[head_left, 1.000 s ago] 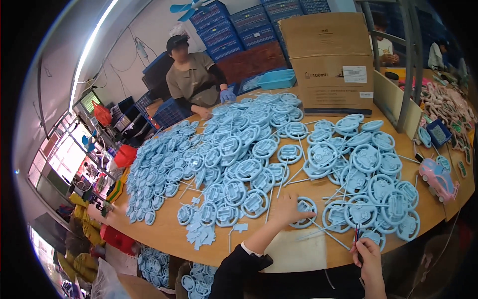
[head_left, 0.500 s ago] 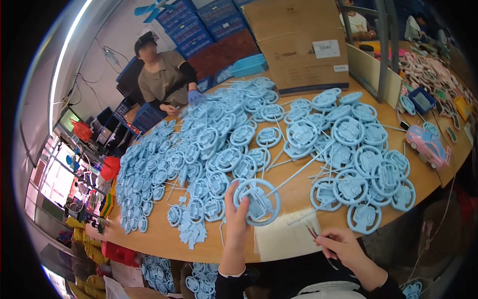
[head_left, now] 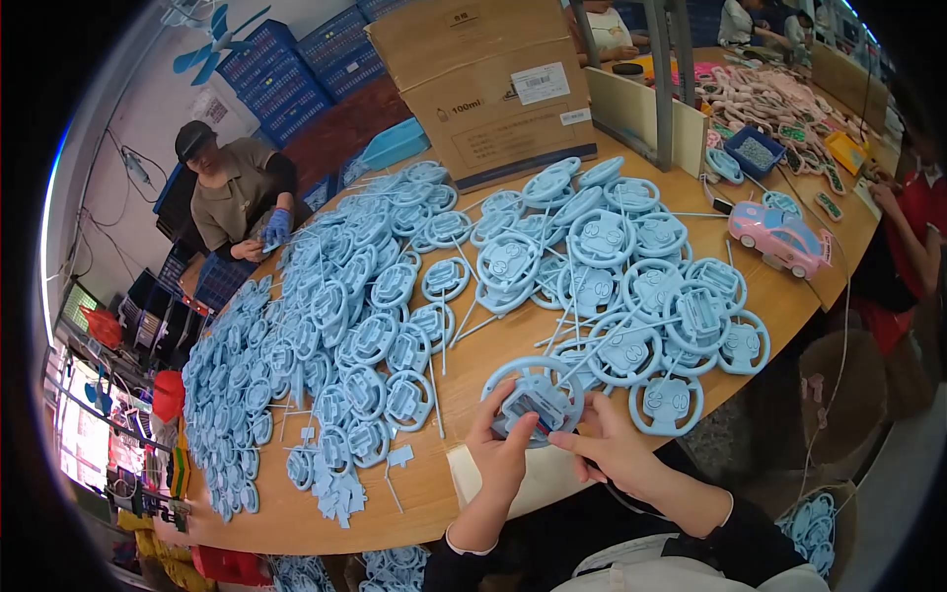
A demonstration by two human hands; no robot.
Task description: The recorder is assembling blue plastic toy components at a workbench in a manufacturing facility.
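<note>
A light blue toy steering wheel (head_left: pixel 538 395) on a thin stem is raised over the near edge of the table, its recessed middle facing me. My left hand (head_left: pixel 496 462) grips it from the left, thumb across the middle. Against its lower middle my right hand (head_left: pixel 626 452) pinches thin red and black wires (head_left: pixel 545 422); their tips are too small to make out. A pale sheet (head_left: pixel 469 472) lies on the table beneath both hands.
Heaps of similar wheels lie left (head_left: pixel 340 335) and right (head_left: pixel 641 276). Small flat blue pieces (head_left: pixel 337 493) rest near the front edge. A pink-and-blue toy car (head_left: pixel 779 237) stands right, a cardboard box (head_left: pixel 483 99) behind. A gloved co-worker (head_left: pixel 232 192) sits far left.
My right hand has brought the wires up to the wheel in my left hand, which has tilted. The whole view has swung to the right.
</note>
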